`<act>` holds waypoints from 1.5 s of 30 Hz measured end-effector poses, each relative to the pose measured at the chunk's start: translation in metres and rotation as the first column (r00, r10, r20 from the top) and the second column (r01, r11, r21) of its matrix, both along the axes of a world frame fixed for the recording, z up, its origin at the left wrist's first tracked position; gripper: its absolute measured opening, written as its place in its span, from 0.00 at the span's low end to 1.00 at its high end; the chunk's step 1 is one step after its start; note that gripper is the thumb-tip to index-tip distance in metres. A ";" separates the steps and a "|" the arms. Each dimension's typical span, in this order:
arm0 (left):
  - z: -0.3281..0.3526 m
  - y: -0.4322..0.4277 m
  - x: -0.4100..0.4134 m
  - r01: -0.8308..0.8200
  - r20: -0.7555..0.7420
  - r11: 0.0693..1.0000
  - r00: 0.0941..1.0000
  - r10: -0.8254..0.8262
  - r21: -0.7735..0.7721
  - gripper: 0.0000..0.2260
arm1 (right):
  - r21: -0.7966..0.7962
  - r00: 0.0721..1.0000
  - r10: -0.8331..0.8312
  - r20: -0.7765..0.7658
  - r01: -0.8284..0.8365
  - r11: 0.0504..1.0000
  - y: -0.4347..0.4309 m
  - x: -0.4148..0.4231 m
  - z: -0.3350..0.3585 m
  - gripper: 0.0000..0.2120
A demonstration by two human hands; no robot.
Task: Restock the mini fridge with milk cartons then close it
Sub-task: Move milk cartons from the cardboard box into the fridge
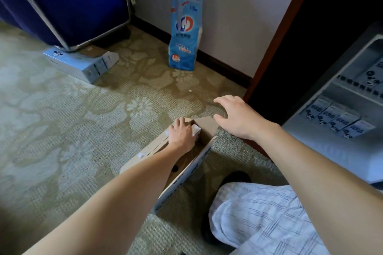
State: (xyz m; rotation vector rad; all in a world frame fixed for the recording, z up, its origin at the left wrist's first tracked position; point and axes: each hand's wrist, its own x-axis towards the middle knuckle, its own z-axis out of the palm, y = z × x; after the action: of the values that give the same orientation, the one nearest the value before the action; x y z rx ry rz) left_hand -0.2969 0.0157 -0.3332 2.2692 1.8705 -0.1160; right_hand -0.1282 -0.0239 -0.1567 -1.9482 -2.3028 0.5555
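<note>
The mini fridge [339, 109] stands open at right, milk cartons [339, 122] lined on its shelf. On the carpet [62, 120], a cardboard box [186, 163] lies open. The left hand [181, 134] grips a carton [196, 129] inside it; the right hand [238, 116] hovers above, fingers spread.

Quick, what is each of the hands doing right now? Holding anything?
Left hand: closed around a milk carton inside the cardboard box.
Right hand: open, fingers spread, empty, hovering above the box's far end.
</note>
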 end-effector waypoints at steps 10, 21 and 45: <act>0.052 0.007 -0.012 0.122 0.164 0.993 0.979 -0.118 -0.010 0.20 | -0.043 0.999 0.012 0.039 -0.010 0.999 -0.003 0.011 0.005 0.25; 0.209 0.020 0.024 0.271 0.315 0.957 0.903 -0.291 0.107 0.15 | 0.046 0.972 -0.125 -0.201 0.137 0.989 -0.008 0.034 0.059 0.27; 0.222 -0.032 0.342 0.756 0.374 0.624 0.646 -0.665 -0.195 0.13 | 0.139 0.871 -0.477 -0.119 0.490 0.861 -0.119 0.304 0.093 0.14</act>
State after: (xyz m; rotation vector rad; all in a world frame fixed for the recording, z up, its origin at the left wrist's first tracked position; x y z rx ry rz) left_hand 0.0453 -0.0160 -0.1110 2.4692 0.6348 -0.2105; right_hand 0.1761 -0.1433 -0.0635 -2.2514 -1.6457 0.3670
